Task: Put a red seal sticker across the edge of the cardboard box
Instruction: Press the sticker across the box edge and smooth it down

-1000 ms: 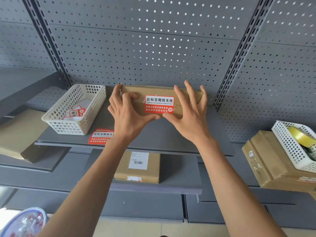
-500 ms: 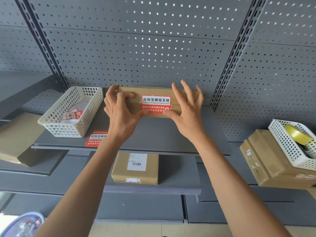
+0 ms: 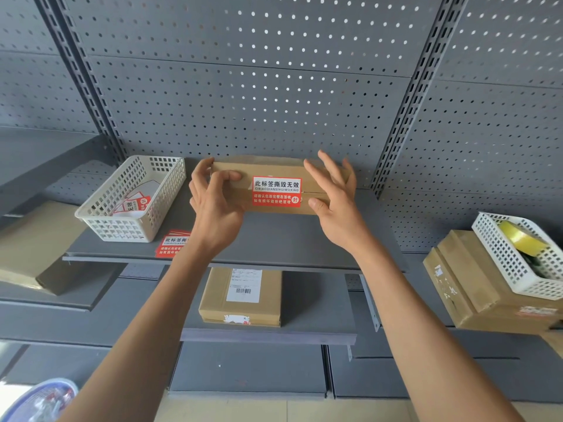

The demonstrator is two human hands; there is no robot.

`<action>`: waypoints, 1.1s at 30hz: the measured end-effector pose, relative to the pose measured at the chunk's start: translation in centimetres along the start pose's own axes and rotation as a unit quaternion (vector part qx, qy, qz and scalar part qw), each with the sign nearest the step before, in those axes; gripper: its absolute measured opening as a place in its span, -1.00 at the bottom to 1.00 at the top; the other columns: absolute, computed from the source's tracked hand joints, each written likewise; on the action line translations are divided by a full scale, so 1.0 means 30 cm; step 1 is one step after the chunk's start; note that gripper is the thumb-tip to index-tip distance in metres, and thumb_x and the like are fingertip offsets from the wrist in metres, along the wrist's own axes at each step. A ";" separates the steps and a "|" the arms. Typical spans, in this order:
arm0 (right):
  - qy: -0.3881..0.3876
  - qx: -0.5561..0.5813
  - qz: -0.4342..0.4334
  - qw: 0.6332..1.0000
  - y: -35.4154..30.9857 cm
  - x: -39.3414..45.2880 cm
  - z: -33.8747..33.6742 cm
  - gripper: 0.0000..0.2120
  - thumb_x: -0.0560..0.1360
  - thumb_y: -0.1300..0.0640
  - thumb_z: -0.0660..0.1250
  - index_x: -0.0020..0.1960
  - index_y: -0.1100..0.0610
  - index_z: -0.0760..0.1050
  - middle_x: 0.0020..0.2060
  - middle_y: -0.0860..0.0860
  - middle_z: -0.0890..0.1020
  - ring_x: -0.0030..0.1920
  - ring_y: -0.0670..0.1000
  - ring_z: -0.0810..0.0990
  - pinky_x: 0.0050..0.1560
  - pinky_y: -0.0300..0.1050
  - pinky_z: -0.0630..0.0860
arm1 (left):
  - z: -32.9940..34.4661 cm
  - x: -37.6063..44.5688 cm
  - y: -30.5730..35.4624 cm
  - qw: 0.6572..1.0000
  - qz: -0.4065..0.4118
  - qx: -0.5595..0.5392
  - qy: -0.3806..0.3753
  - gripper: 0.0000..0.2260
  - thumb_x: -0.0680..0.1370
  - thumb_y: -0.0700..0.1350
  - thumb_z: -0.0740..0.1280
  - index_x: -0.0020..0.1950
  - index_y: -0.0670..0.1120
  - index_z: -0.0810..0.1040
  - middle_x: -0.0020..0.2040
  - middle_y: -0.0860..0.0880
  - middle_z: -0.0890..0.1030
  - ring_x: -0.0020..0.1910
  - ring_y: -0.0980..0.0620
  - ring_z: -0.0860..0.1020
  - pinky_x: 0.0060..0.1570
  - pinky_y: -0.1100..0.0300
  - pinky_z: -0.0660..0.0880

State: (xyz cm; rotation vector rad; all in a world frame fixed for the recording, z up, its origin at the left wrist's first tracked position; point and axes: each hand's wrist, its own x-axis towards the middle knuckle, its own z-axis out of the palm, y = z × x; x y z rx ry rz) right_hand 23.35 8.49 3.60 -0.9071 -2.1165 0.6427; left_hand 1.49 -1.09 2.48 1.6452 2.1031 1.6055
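A flat cardboard box (image 3: 313,178) lies at the back of the grey shelf (image 3: 274,242), against the pegboard. A red and white seal sticker (image 3: 276,191) is stuck over its front edge, white half on top, red half on the front face. My left hand (image 3: 213,205) holds the box's left end, fingers curled over the top and thumb on the upper face. My right hand (image 3: 335,193) is at the box's right end with fingers spread, thumb tip touching the front face beside the sticker.
A white mesh basket (image 3: 128,220) with more stickers stands left on the shelf, a loose sticker sheet (image 3: 170,245) in front of it. Another labelled box (image 3: 240,296) lies on the shelf below. At right, a white basket with yellow tape (image 3: 521,239) sits on a cardboard box (image 3: 463,281).
Both thumbs have left the sticker's lower edge. My right hand has slid right and opened its fingers; my left hand has shifted to the box's left end.
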 end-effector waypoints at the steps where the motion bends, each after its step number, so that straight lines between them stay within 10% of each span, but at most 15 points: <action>1: -0.003 0.012 0.004 1.000 0.000 -0.009 -0.001 -0.36 0.60 0.38 0.23 0.55 -0.13 0.29 0.61 -0.27 0.03 0.62 -0.04 -0.24 0.51 -0.27 -0.01 | 0.000 -0.011 0.002 1.000 -0.003 -0.005 -0.002 -0.55 0.36 -0.32 0.41 0.20 -0.03 0.50 0.49 -0.07 0.19 0.45 -0.05 0.19 0.36 0.00 0.15; 28: -0.087 0.033 0.074 0.993 0.075 -0.228 0.046 -0.43 0.63 0.32 0.21 0.54 -0.11 0.32 0.59 -0.27 0.07 0.61 -0.07 -0.31 0.62 0.07 -0.12 | 0.017 -0.237 -0.124 0.991 -0.005 0.047 -0.124 -0.54 0.41 0.02 0.33 0.26 -0.07 0.37 0.52 0.00 0.12 0.48 -0.18 0.17 0.39 -0.25 0.35; 33: -0.052 -0.042 0.053 0.996 -0.043 -0.224 -0.086 -0.56 0.64 0.24 0.24 0.47 -0.04 0.44 0.53 -0.10 0.36 0.61 -0.08 0.13 0.63 0.04 0.00 | -0.034 -0.175 -0.071 0.992 0.003 0.115 -0.058 -0.56 0.49 0.28 0.19 0.20 0.01 0.49 0.34 -0.03 0.45 0.35 -0.07 0.33 0.29 -0.11 0.38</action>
